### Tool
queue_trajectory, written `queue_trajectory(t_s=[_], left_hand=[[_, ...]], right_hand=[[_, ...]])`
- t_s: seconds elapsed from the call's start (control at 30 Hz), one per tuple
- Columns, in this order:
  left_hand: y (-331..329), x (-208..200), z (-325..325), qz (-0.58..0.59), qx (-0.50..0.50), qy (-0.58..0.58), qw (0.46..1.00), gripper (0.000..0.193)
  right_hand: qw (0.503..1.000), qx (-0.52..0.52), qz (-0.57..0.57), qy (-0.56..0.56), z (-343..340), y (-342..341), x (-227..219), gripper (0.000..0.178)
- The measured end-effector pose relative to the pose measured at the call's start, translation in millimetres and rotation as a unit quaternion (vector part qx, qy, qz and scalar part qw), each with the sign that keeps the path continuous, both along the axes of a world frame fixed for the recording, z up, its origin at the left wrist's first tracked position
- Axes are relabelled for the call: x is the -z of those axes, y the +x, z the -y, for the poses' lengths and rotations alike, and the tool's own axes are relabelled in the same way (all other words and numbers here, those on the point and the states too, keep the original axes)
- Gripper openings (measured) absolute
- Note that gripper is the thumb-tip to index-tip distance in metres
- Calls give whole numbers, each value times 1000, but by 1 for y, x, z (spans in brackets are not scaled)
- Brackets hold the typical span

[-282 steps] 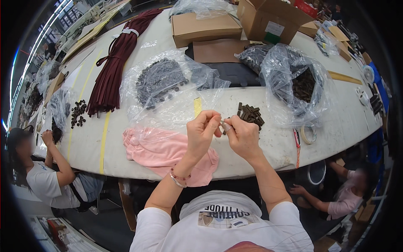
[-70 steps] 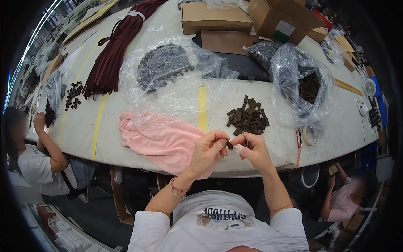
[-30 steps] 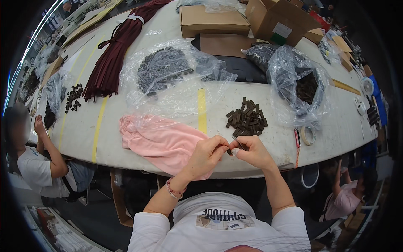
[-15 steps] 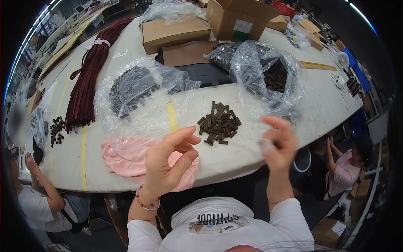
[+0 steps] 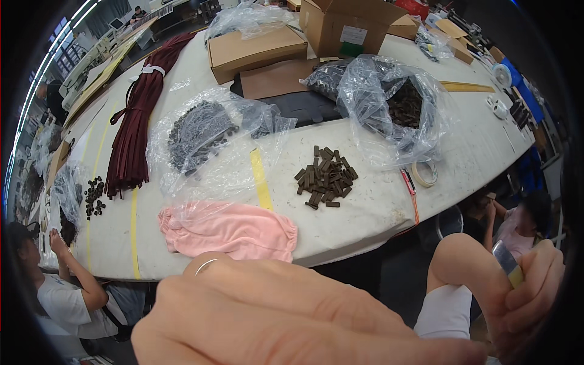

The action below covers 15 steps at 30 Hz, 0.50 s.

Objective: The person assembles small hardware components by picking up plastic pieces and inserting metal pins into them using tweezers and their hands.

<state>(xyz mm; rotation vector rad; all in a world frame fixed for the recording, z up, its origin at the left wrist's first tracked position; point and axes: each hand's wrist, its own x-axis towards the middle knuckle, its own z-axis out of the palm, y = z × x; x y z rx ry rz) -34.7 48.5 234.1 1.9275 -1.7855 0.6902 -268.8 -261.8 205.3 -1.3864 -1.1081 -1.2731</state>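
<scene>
Very close at the bottom is my left hand (image 5: 274,316), its back and knuckles filling much of the lower edge. A thin silver ring (image 5: 207,266) circles one finger; the fingertips are hidden, so its grip does not show. At the lower right my right hand (image 5: 529,298) is raised with curled fingers. A silver and yellow strip (image 5: 508,264) shows at its fingers; whether it is held or wrapped round one I cannot tell. Both hands are off the table. Beyond them lie a pink cloth sleeve (image 5: 234,234) and a pile of small dark brown bar-shaped pieces (image 5: 325,177).
Plastic bags of dark pieces (image 5: 201,137) and brown pieces (image 5: 404,106) lie on the white table (image 5: 359,225). Maroon cords (image 5: 131,134) are bundled left. Cardboard boxes (image 5: 258,52) stand behind. A tape roll (image 5: 424,174) is at right. People sit left (image 5: 73,298) and right (image 5: 523,225).
Both hands have moved from above the table's near edge toward me, the right one outward to the lower right. The pink sleeve, tape roll and orange-handled tool are now uncovered. The view has shifted slightly.
</scene>
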Motion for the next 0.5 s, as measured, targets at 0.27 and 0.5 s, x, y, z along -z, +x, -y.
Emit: queue_trajectory(t_s=[0.27,0.5], left_hand=[[-35,-22,3,467,-258,157,831,17],[-22,-6,22,762,-579,228,178,12]], right_hand=[[987,151,31,-39,-47,21,-16,26],[964,242,66,-91,-79,58,-40,33]])
